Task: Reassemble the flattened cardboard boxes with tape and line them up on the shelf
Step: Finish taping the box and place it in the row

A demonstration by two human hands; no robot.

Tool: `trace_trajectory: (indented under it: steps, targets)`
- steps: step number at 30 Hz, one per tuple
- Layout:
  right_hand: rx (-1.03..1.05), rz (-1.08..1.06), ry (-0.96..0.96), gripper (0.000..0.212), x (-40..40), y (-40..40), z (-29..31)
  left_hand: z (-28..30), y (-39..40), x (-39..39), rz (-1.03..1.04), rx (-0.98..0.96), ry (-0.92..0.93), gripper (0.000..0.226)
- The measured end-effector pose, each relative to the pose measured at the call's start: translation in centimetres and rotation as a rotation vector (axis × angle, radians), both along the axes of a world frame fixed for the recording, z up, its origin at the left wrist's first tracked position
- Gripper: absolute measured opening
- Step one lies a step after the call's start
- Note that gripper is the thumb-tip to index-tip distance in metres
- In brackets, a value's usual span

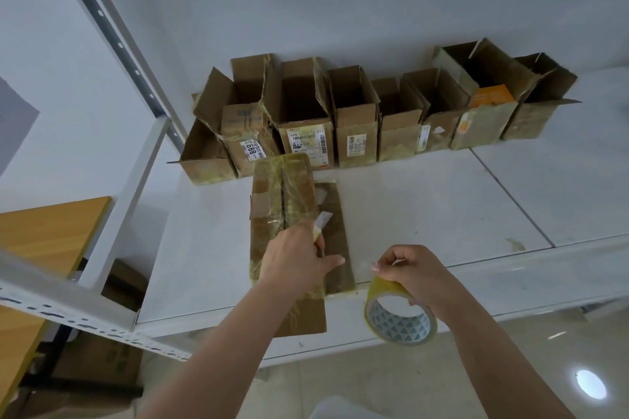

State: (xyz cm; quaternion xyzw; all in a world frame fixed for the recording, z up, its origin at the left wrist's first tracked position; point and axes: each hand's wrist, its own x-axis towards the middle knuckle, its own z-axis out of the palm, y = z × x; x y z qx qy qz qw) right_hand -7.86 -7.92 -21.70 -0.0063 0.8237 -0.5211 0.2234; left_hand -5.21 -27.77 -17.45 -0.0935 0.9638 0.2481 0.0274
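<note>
A brown cardboard box (282, 201) lies on its side on the white shelf (425, 207), its taped bottom seam facing up and one flap hanging over the front edge. My left hand (296, 258) rests on the box near its front end, with a small white-bladed cutter (321, 223) held in its fingers. My right hand (413, 274) grips a roll of yellowish clear tape (400, 315) just right of the box, at the shelf's front edge. Several assembled open boxes (357, 112) stand in a row against the back wall.
A grey perforated shelf post (112, 34) rises at the left, with a crossbeam (68, 313) below it. A wooden tabletop (44, 241) lies beyond the shelf to the left. More cartons (102, 357) sit on the floor under the shelf.
</note>
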Motion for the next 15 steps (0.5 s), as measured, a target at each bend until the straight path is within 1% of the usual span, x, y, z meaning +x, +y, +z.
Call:
trace_trajectory:
  steps: [2,4,5,7,9,11,12,13,14,15]
  targets:
    - [0.081,-0.05,-0.011,0.017,-0.1,0.7,-0.7,-0.1,-0.1,-0.1,0.002,-0.021,-0.004,0.033]
    - [0.195,-0.12,0.018,0.015,-0.2,2.4,-1.2,0.0,-0.2,-0.1,-0.008,-0.05,-0.015,0.03]
    - [0.192,-0.152,0.034,0.016,-0.3,3.3,-1.1,0.0,-0.1,-0.2,-0.016,-0.072,-0.015,0.028]
    - [0.095,-0.193,0.086,0.019,-0.7,4.0,-0.4,0.4,0.2,-0.4,-0.036,-0.159,-0.033,0.025]
    - [-0.017,-0.191,0.161,0.019,-1.0,3.4,0.9,0.5,1.0,-0.5,-0.041,-0.226,-0.065,0.037]
    - [-0.081,-0.148,0.232,0.019,-1.0,2.4,2.6,0.5,1.2,-0.4,-0.041,-0.25,-0.077,0.044]
    - [-0.104,-0.13,0.258,0.018,-0.9,2.2,3.3,0.6,1.1,-0.3,-0.039,-0.233,-0.083,0.045]
    - [-0.124,-0.114,0.279,0.017,-0.8,2.2,3.9,0.7,0.8,-0.3,-0.031,-0.178,-0.077,0.044]
    - [-0.144,-0.102,0.294,0.017,-0.6,2.2,4.3,0.9,0.4,-0.2,-0.008,-0.059,-0.064,0.044]
    - [-0.157,-0.091,0.306,0.017,-0.4,2.3,4.8,1.2,0.3,-0.1,0.028,0.117,-0.025,0.046]
